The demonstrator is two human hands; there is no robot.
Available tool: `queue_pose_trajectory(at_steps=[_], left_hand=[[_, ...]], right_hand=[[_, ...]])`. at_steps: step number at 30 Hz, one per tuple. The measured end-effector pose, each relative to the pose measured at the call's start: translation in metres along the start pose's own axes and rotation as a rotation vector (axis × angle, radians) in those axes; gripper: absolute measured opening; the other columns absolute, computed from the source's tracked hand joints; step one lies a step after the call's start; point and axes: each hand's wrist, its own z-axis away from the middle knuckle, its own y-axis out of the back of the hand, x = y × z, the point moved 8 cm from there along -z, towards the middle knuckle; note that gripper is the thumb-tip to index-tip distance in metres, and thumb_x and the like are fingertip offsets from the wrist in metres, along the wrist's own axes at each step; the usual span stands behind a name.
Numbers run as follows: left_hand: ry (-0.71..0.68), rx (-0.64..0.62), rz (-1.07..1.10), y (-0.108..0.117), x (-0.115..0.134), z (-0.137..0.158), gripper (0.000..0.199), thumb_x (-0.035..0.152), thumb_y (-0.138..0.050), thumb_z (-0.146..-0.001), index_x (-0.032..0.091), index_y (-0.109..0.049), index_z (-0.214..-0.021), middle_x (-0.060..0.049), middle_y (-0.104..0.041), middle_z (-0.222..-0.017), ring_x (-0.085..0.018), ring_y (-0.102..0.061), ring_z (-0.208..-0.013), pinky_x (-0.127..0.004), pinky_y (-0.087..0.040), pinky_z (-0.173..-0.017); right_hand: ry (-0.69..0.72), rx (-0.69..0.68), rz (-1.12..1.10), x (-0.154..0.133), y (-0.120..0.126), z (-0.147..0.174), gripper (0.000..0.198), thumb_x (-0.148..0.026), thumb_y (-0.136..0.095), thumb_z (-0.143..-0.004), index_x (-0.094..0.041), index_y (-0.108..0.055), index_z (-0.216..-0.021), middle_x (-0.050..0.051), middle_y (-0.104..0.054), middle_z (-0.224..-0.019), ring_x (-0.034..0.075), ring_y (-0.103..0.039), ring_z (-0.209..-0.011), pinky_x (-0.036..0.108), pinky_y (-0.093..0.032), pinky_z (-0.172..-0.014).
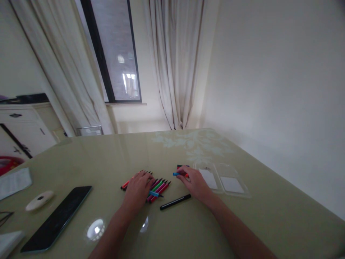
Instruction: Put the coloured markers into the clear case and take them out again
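Note:
Several coloured felt-tip markers (161, 187) lie side by side on the table, partly under my left hand (138, 189). That hand is closed around a light blue marker (154, 193), whose dark tip points right, above the others. To the right, my right hand (192, 181) pinches a small blue marker piece (176, 174) between thumb and finger; the rest of it is hidden. A bit of orange-red shows by those fingers, and dark and red items (182, 166) lie just behind them. Between the hands, nearer me, lies a black marker (175, 202).
An opened clear plastic case (234, 182) with white inserts lies right of my right hand. On the left are a dark phone or tablet (56, 219), a white oval object (40, 200) and a pale sheet (15, 182). A wall borders the table's right side.

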Motion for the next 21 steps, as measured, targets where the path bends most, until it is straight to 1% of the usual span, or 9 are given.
queue_pose_trajectory(at_steps=[5,11,17,19,21], left_hand=[[0.0,0.04,-0.02,-0.002,-0.002,-0.002,0.026,0.029,-0.043,-0.105,0.019,-0.066,-0.098,-0.008,-0.07,-0.105,-0.023,-0.063,-0.102,-0.034,-0.045,-0.092],[0.017,0.0,-0.161,-0.001,0.003,-0.004,0.032,0.028,-0.039,-0.106,0.02,-0.065,-0.089,-0.007,-0.074,-0.094,-0.025,-0.066,-0.094,-0.036,-0.043,-0.084],[0.048,0.001,-0.191,-0.001,-0.001,-0.005,0.032,0.028,-0.037,-0.107,0.02,-0.064,-0.091,-0.008,-0.075,-0.089,-0.026,-0.068,-0.09,-0.035,-0.041,-0.081],[0.092,0.026,-0.172,0.003,-0.004,-0.004,0.034,0.028,-0.032,-0.108,0.021,-0.063,-0.093,-0.007,-0.075,-0.088,-0.025,-0.069,-0.086,-0.034,-0.041,-0.077],[0.143,0.096,-0.073,0.01,-0.007,-0.001,0.037,0.032,-0.028,-0.108,0.022,-0.06,-0.093,-0.005,-0.074,-0.086,-0.023,-0.069,-0.081,-0.032,-0.041,-0.072]], right_hand=[[0.016,0.02,0.031,0.005,-0.001,-0.001,0.007,-0.026,-0.066,-0.095,-0.021,-0.068,-0.1,0.005,-0.076,-0.095,0.021,-0.071,-0.089,0.032,-0.052,-0.083],[0.055,0.016,0.063,-0.001,-0.002,-0.001,0.005,-0.024,-0.067,-0.095,-0.021,-0.069,-0.099,0.004,-0.074,-0.093,0.021,-0.069,-0.087,0.032,-0.051,-0.082],[0.078,-0.017,0.031,-0.006,-0.004,0.0,0.005,-0.024,-0.068,-0.095,-0.02,-0.07,-0.097,0.004,-0.073,-0.09,0.019,-0.067,-0.084,0.031,-0.049,-0.079],[0.091,-0.022,0.016,-0.009,-0.004,0.0,0.007,-0.027,-0.068,-0.095,-0.02,-0.07,-0.097,0.003,-0.072,-0.089,0.019,-0.066,-0.082,0.03,-0.048,-0.077],[0.103,-0.016,-0.008,-0.011,-0.004,0.001,0.012,-0.032,-0.068,-0.096,-0.021,-0.071,-0.096,0.003,-0.072,-0.087,0.018,-0.066,-0.08,0.029,-0.047,-0.076]])
